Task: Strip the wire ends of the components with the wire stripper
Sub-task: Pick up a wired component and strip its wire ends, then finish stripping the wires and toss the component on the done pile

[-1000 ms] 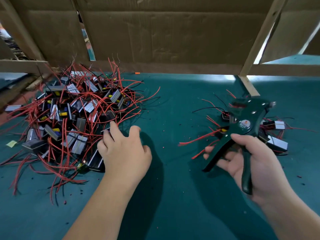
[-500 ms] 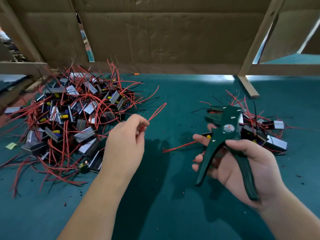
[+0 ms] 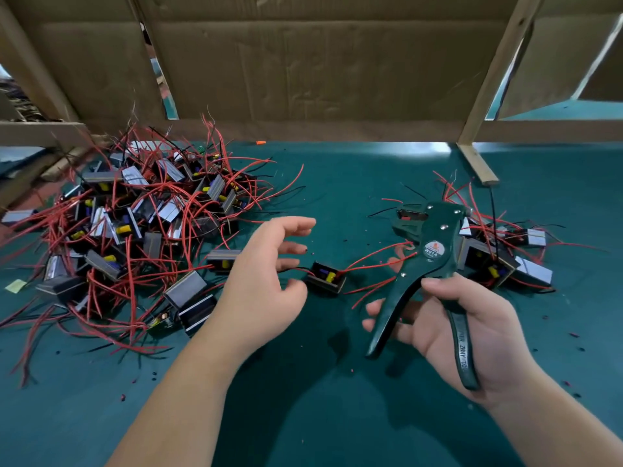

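Between the two heaps on the dark green table mat (image 3: 337, 409), head view, lies one small black block component (image 3: 326, 277) with a yellow part and thin red leads, set apart so its wires are free of the tangle. My left hand (image 3: 263, 278) sits just beside it, the upper fingers spread and relaxed. A dark lead runs in under them, but I cannot tell whether I pinch it. My right hand (image 3: 472, 325) grips the dark green metal wire stripper (image 3: 435, 251), fingers curled round one handle and the other against my palm. The handles are spread, I judge, so the head stands ready. The red leads reach toward it. The big heap of unstripped black components (image 3: 135, 224) waits at my left, and the smaller heap of components (image 3: 499, 254) sits behind the tool.
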Motion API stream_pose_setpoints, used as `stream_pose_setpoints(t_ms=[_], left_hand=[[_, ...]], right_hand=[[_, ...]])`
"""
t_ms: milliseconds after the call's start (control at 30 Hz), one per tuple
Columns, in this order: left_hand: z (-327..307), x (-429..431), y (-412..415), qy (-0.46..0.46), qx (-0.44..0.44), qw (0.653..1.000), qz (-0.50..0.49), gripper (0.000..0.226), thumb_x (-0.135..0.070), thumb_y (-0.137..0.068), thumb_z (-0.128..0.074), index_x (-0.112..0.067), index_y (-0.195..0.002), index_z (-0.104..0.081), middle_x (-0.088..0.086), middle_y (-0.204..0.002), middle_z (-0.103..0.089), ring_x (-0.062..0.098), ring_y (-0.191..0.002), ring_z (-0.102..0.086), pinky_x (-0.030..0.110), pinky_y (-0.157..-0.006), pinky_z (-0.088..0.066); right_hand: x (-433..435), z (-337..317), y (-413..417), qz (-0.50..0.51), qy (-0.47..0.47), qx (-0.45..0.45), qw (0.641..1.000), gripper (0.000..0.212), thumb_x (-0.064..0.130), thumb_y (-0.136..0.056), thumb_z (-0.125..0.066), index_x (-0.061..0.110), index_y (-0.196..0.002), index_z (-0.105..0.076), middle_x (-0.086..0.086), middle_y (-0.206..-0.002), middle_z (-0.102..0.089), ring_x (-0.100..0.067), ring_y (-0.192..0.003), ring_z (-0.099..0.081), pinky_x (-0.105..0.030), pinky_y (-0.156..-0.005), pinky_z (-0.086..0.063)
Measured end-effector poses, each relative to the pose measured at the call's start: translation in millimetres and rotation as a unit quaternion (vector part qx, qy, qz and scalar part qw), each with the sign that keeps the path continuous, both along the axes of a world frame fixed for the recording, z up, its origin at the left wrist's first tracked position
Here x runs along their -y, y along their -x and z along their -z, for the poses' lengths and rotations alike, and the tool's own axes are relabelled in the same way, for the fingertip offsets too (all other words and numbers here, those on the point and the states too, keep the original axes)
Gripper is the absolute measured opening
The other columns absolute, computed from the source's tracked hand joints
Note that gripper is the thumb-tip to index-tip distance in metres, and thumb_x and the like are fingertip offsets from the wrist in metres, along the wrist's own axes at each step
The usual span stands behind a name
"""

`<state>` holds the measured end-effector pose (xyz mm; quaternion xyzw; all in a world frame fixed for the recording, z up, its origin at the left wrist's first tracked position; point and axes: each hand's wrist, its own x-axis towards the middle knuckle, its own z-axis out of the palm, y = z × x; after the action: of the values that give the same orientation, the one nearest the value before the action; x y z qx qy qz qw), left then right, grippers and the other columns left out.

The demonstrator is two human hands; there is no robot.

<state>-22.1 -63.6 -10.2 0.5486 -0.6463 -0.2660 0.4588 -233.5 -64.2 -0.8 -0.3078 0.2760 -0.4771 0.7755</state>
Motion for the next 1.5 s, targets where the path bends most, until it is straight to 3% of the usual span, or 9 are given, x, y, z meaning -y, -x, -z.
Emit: stream_pose_setpoints(t_ms=[167, 300, 433, 567, 700, 800, 967, 1233, 1500], left_hand=[[6.5, 0.7, -5.9, -0.002, 0.214, 0.976, -0.031, 0.058, 0.000, -0.076, -0.057, -0.029, -0.126, -0.050, -0.015, -0.123, -0.045, 0.000, -0.119, -0.040, 0.008, -0.099, -0.026], [11.0, 1.2, -1.9, -0.024, 0.315, 0.949, -0.008, 0.050, -0.031, -0.087, -0.062, -0.041, -0.133, -0.048, -0.015, -0.123, -0.048, 0.015, -0.112, -0.038, 0.029, -0.099, -0.029], [11.7, -0.5, 3.3, 0.009, 0.392, 0.917, -0.066, 0.031, -0.058, -0.080, -0.063, -0.049, -0.109, -0.060, -0.019, -0.127, -0.047, 0.017, -0.114, -0.032, 0.038, -0.096, -0.017], [5.1, -1.8, 6.2, 0.090, 0.302, 0.944, -0.095, 0.028, -0.055, -0.069, -0.072, -0.034, -0.084, -0.061, -0.019, -0.094, -0.063, 0.009, -0.098, -0.051, 0.031, -0.091, -0.027], [-4.6, -5.8, 17.6, 0.049, -0.031, 0.994, -0.096, 0.035, -0.050, -0.065, -0.077, -0.030, -0.077, -0.051, -0.014, -0.072, -0.065, 0.004, -0.067, -0.060, 0.013, -0.064, -0.042], [-8.7, -1.9, 17.8, 0.006, -0.240, 0.968, -0.077, 0.052, -0.048, -0.059, -0.082, -0.025, -0.074, -0.038, -0.002, -0.065, -0.054, 0.024, -0.058, -0.052, 0.030, -0.051, -0.044], [-13.7, -1.5, 16.5, -0.039, -0.369, 0.923, -0.103, 0.042, -0.045, -0.064, -0.076, -0.028, -0.084, -0.043, -0.007, -0.065, -0.061, 0.009, -0.047, -0.048, 0.017, -0.037, -0.031], [-2.3, 0.1, 23.0, -0.001, -0.270, 0.947, -0.172, 0.019, -0.014, -0.092, -0.060, -0.032, -0.092, -0.053, 0.001, -0.081, -0.058, 0.011, -0.051, -0.047, 0.029, -0.043, -0.039], [2.8, -4.6, 30.5, 0.008, -0.102, 0.982, -0.159, 0.025, -0.022, -0.083, -0.055, -0.042, -0.098, -0.050, -0.005, -0.111, -0.053, 0.021, -0.078, -0.054, 0.041, -0.073, -0.048]], right_hand=[[-0.4, 0.3, -2.4, -0.024, 0.000, 0.010, 1.000, 0.073, 0.022, -0.041, -0.086, 0.000, -0.104, -0.058, -0.020, -0.089, -0.062, -0.044, -0.075, -0.063, -0.060, -0.068, -0.052], [-0.7, 0.1, -2.1, -0.036, 0.001, 0.027, 0.999, 0.060, 0.022, -0.042, -0.085, 0.003, -0.096, -0.065, -0.020, -0.091, -0.064, -0.042, -0.074, -0.063, -0.058, -0.068, -0.053], [-0.4, 0.5, -3.5, -0.039, -0.012, 0.027, 0.999, 0.068, 0.022, -0.041, -0.086, 0.001, -0.101, -0.061, -0.021, -0.091, -0.063, -0.043, -0.073, -0.063, -0.058, -0.068, -0.053], [-0.5, 0.9, -3.8, -0.041, -0.023, 0.027, 0.999, 0.062, 0.023, -0.039, -0.085, 0.003, -0.095, -0.069, -0.019, -0.089, -0.066, -0.039, -0.072, -0.065, -0.053, -0.066, -0.055], [0.1, 0.0, -3.6, -0.034, -0.046, 0.021, 0.998, 0.071, 0.024, -0.043, -0.080, 0.002, -0.109, -0.062, -0.020, -0.092, -0.064, -0.038, -0.071, -0.064, -0.052, -0.065, -0.056], [-0.3, 0.4, -3.1, -0.034, -0.053, 0.019, 0.998, 0.078, 0.022, -0.042, -0.080, 0.001, -0.114, -0.060, -0.021, -0.102, -0.064, -0.039, -0.070, -0.063, -0.052, -0.064, -0.055], [-2.9, 0.2, -3.3, -0.067, -0.057, 0.019, 0.996, 0.099, 0.023, -0.037, -0.085, -0.002, -0.127, -0.052, -0.025, -0.126, -0.058, -0.040, -0.071, -0.062, -0.055, -0.066, -0.054], [-9.1, -15.0, -5.6, -0.268, -0.025, 0.120, 0.956, 0.049, 0.026, -0.090, -0.043, -0.003, -0.128, -0.049, -0.022, -0.122, -0.058, -0.035, -0.096, -0.056, -0.048, -0.092, -0.044], [-12.5, -17.0, -3.6, -0.334, 0.041, 0.092, 0.937, 0.047, 0.028, -0.089, -0.038, 0.006, -0.130, -0.047, -0.008, -0.121, -0.062, -0.028, -0.095, -0.054, -0.044, -0.087, -0.045]])
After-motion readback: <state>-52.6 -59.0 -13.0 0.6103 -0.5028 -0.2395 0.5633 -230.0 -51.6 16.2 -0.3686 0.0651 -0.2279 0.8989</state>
